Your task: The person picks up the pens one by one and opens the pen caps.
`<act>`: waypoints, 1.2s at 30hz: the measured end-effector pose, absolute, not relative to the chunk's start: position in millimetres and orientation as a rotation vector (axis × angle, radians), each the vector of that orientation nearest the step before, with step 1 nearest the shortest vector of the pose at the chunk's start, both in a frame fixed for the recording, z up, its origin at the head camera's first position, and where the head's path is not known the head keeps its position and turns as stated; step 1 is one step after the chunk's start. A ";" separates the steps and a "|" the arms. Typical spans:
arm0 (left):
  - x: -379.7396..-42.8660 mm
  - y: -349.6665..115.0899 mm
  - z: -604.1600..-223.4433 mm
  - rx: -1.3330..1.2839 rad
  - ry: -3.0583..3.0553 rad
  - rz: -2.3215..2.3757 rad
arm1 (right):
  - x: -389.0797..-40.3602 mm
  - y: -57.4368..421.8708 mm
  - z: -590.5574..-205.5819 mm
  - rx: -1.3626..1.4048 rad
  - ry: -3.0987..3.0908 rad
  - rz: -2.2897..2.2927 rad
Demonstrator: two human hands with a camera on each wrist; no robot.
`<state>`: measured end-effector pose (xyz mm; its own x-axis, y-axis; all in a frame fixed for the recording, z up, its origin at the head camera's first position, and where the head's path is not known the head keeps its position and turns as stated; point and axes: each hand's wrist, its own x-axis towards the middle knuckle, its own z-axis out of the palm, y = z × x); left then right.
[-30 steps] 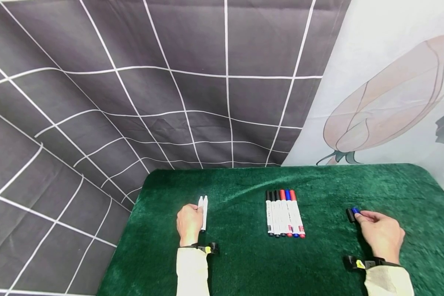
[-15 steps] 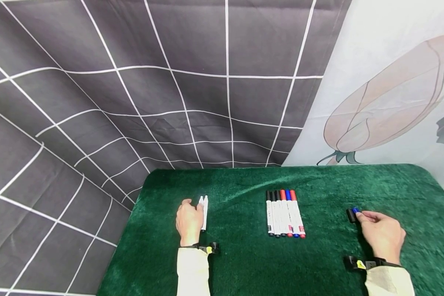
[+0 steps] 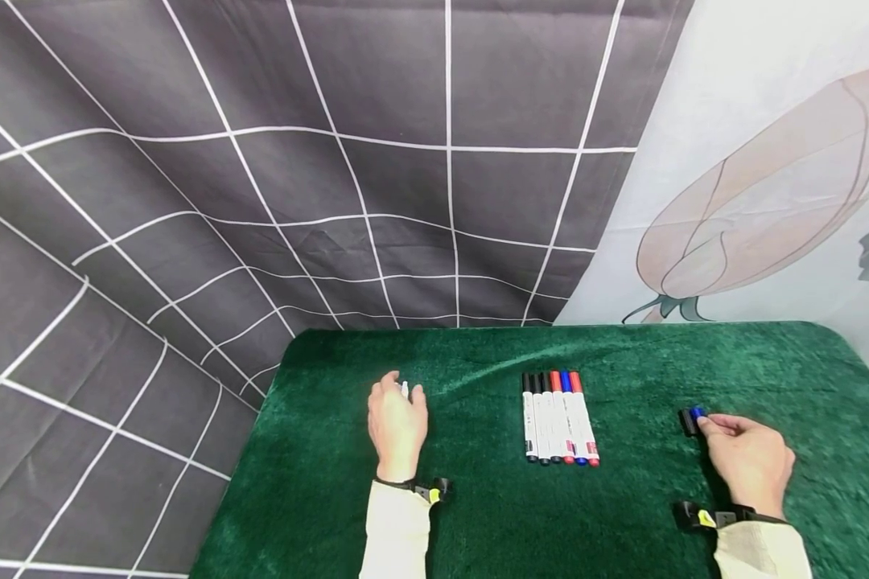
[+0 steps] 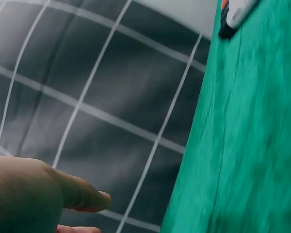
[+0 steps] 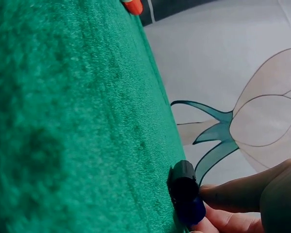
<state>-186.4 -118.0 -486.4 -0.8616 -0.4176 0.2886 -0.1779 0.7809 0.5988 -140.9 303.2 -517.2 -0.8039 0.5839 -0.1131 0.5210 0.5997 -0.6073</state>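
Observation:
On the left of the head view my left hand [image 3: 397, 426] is over two white uncapped markers, its thumb and fingers spread apart. A white marker tip [image 3: 405, 389] shows between thumb and index finger; the hand hides the rest. The left wrist view has the hand [image 4: 34, 199] with a finger stretched forward and no marker in sight. At the right, my right hand [image 3: 749, 462] pinches a blue marker cap [image 3: 698, 412] between thumb and fingers. Right beside it stands a black marker cap [image 3: 686, 423]. In the right wrist view the black cap [image 5: 184, 175] has its hollow end facing the camera.
Several capped markers [image 3: 541, 426] lie side by side mid-table, with black, red and blue caps pointing away. Green plush cloth [image 3: 478, 515] covers the table. A grey grid curtain [image 3: 507, 193] and a white floral curtain [image 3: 594, 297] hang behind its far edge.
My left hand has loosened from beside the white markers, spread its fingers and moved right, over them. The right hand stays on the blue cap.

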 end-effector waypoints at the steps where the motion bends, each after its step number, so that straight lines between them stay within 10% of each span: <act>1: -186.0 -113.3 -486.3 0.423 -2.560 -0.793 | -140.9 303.1 -517.1 -0.944 -2.722 0.986; 20: -169.2 -30.8 -508.2 -0.008 -2.686 -0.835 | -140.5 302.6 -506.8 -1.005 -2.680 0.999; 36: -159.7 -7.7 -514.5 -0.085 -2.865 -0.877 | -141.0 226.9 -482.0 -0.504 -2.490 0.866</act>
